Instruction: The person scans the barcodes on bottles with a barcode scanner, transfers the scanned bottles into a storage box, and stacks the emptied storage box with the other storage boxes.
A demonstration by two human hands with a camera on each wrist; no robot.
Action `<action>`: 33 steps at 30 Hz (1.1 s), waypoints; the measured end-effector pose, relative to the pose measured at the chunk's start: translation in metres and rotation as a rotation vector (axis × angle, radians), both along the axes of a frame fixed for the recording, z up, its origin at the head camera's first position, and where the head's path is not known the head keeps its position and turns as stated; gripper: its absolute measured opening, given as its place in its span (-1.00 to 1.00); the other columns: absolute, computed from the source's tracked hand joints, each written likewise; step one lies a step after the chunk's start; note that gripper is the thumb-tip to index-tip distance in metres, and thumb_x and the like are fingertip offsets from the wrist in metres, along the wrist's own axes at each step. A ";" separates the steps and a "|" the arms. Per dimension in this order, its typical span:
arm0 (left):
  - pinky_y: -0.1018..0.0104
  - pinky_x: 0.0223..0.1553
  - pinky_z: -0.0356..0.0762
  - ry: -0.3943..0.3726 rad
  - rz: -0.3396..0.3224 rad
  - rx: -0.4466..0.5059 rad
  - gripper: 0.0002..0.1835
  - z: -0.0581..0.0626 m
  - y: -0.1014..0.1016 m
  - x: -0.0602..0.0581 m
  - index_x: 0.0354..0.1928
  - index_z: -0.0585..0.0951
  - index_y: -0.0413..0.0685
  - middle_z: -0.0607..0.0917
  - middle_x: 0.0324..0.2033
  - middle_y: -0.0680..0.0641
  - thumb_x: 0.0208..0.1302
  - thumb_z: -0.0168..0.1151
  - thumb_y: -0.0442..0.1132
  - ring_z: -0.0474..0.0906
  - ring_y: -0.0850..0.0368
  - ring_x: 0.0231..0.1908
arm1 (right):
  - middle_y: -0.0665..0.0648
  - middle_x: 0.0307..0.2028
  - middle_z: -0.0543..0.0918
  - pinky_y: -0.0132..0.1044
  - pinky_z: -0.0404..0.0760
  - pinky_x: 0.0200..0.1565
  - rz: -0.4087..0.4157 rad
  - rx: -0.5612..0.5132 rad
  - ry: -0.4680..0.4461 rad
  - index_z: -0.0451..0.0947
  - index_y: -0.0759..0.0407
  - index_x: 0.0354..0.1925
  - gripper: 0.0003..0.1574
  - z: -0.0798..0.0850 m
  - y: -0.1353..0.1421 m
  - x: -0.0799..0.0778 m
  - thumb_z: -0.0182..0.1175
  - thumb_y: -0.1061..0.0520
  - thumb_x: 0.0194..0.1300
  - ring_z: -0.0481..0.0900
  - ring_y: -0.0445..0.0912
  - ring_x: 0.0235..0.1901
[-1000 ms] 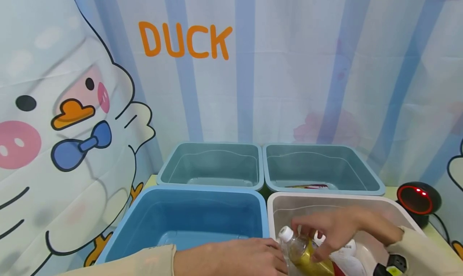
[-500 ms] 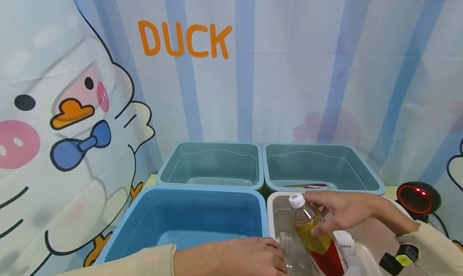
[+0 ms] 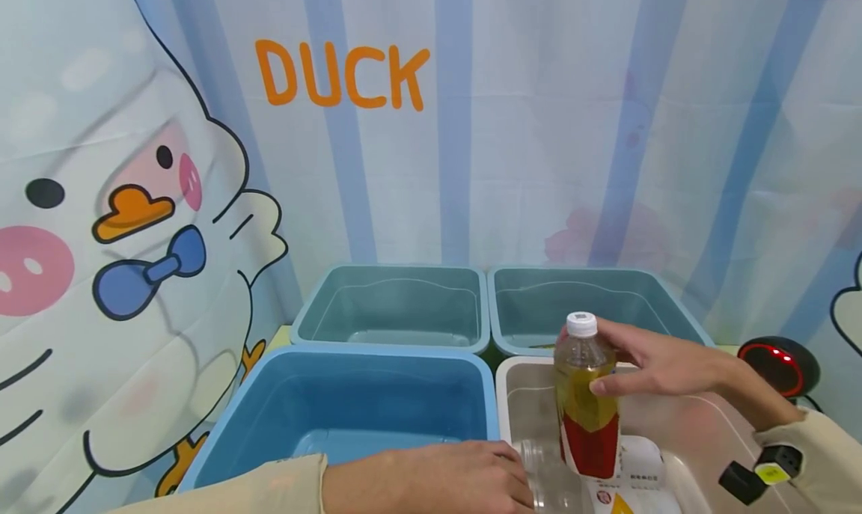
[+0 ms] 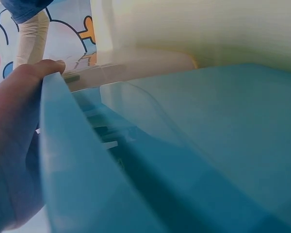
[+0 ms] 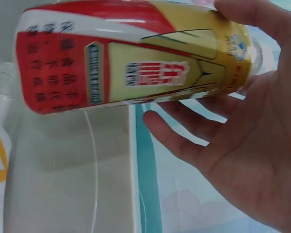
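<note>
Presumably for steadiness, the bottle (image 3: 590, 443) is clamped by its upper part in the right hand (image 3: 663, 364), nearly upright above the beige bin (image 3: 700, 424) towards four o'clock. At six, the left hand (image 3: 434, 475) is rested at the blue bin (image 3: 397, 388); whether it grips cannot be told.

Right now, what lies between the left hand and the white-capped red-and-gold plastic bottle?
Head view: a clear plastic item shows between left hand and bottle, inside the beige rectangular bin.
</note>
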State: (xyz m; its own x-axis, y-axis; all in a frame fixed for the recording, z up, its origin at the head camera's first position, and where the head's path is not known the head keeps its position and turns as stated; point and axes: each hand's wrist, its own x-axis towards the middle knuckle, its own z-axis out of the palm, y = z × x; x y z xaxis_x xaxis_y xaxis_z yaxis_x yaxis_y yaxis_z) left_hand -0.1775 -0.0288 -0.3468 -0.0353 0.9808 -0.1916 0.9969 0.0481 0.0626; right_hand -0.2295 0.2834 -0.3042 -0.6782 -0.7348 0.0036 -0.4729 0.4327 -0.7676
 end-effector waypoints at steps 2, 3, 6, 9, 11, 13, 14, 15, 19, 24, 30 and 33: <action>0.58 0.36 0.05 0.002 0.001 0.003 -0.49 0.000 0.000 0.000 0.36 0.61 0.20 0.67 0.19 0.26 0.45 0.25 0.13 0.48 0.50 0.19 | 0.31 0.35 0.39 -0.10 0.58 0.16 0.002 -0.046 0.008 0.08 0.19 0.56 -0.21 0.002 0.002 -0.001 0.15 0.19 0.50 0.47 0.18 0.27; 0.58 0.36 0.05 0.004 0.000 0.004 -0.50 0.000 0.000 0.001 0.35 0.62 0.20 0.67 0.19 0.26 0.45 0.25 0.13 0.48 0.50 0.18 | 0.34 0.35 0.39 -0.10 0.60 0.14 0.002 -0.068 0.014 0.10 0.15 0.55 -0.22 0.003 0.003 -0.002 0.14 0.21 0.50 0.49 0.14 0.26; 0.58 0.36 0.05 0.004 0.002 0.008 -0.50 0.001 0.000 0.001 0.34 0.63 0.19 0.68 0.17 0.26 0.45 0.26 0.13 0.49 0.50 0.17 | 0.38 0.30 0.40 -0.04 0.66 0.06 0.012 -0.134 0.028 0.15 0.09 0.53 -0.27 0.006 0.006 -0.004 0.11 0.28 0.50 0.53 0.08 0.20; 0.59 0.35 0.06 0.005 -0.006 0.016 -0.51 0.001 0.001 0.000 0.33 0.64 0.19 0.69 0.16 0.26 0.45 0.26 0.12 0.49 0.51 0.16 | 0.34 0.24 0.46 -0.03 0.70 0.00 -0.010 -0.174 0.076 0.20 0.09 0.48 -0.30 0.010 0.009 -0.004 0.13 0.31 0.47 0.57 0.05 0.14; 0.60 0.34 0.06 0.000 -0.014 0.018 -0.52 0.002 0.001 0.000 0.32 0.64 0.19 0.69 0.14 0.28 0.45 0.26 0.12 0.49 0.53 0.14 | 0.28 0.21 0.50 -0.02 0.71 -0.03 -0.028 -0.196 0.107 0.22 0.10 0.46 -0.31 0.012 0.010 -0.004 0.14 0.33 0.46 0.59 0.06 0.12; 0.61 0.33 0.06 -0.006 -0.026 0.016 -0.54 0.003 0.002 -0.001 0.32 0.64 0.20 0.69 0.12 0.30 0.47 0.25 0.12 0.49 0.55 0.11 | 0.21 0.20 0.51 -0.03 0.71 -0.05 -0.056 -0.214 0.140 0.23 0.10 0.44 -0.31 0.014 0.011 -0.003 0.16 0.34 0.44 0.59 0.05 0.10; 0.61 0.33 0.06 -0.007 -0.030 0.013 -0.55 0.004 0.002 -0.001 0.32 0.64 0.21 0.69 0.11 0.31 0.48 0.23 0.11 0.49 0.56 0.10 | 0.20 0.19 0.52 -0.03 0.72 -0.06 -0.065 -0.222 0.151 0.23 0.10 0.44 -0.31 0.015 0.012 -0.002 0.16 0.34 0.44 0.60 0.05 0.10; 0.62 0.32 0.06 -0.014 -0.028 0.009 -0.55 0.005 0.003 -0.001 0.32 0.64 0.22 0.69 0.10 0.32 0.47 0.24 0.12 0.49 0.58 0.09 | 0.18 0.18 0.52 -0.03 0.72 -0.07 -0.075 -0.229 0.163 0.24 0.10 0.44 -0.31 0.016 0.012 -0.002 0.17 0.35 0.44 0.60 0.05 0.08; 0.62 0.31 0.07 -0.024 -0.027 0.003 -0.56 0.006 0.003 -0.001 0.31 0.65 0.23 0.70 0.07 0.33 0.47 0.24 0.10 0.49 0.59 0.05 | 0.14 0.15 0.57 -0.05 0.73 -0.10 -0.122 -0.236 0.197 0.27 0.07 0.42 -0.32 0.019 0.016 -0.001 0.19 0.34 0.43 0.62 0.03 0.05; 0.61 0.31 0.08 -0.001 -0.044 -0.003 -0.61 0.008 0.005 0.000 0.29 0.67 0.24 0.71 0.05 0.33 0.53 0.19 0.09 0.49 0.59 0.03 | 0.07 0.20 0.57 -0.05 0.72 -0.09 -0.153 -0.237 0.204 0.28 0.05 0.44 -0.29 0.021 0.021 -0.002 0.20 0.32 0.40 0.61 -0.04 0.10; 0.60 0.31 0.11 0.011 -0.037 -0.023 -0.61 0.008 0.006 0.000 0.29 0.66 0.26 0.71 0.03 0.36 0.52 0.19 0.10 0.49 0.61 0.01 | 0.05 0.18 0.59 -0.04 0.72 -0.10 -0.192 -0.245 0.226 0.28 0.02 0.43 -0.29 0.024 0.026 -0.003 0.20 0.31 0.40 0.63 -0.02 0.07; 0.60 0.32 0.12 0.026 -0.042 -0.029 -0.62 0.009 0.006 0.000 0.28 0.66 0.28 0.71 0.02 0.37 0.54 0.18 0.10 0.49 0.61 0.00 | 0.06 0.15 0.61 -0.06 0.72 -0.12 -0.206 -0.257 0.247 0.30 0.03 0.41 -0.32 0.026 0.028 -0.004 0.18 0.33 0.41 0.64 0.01 0.03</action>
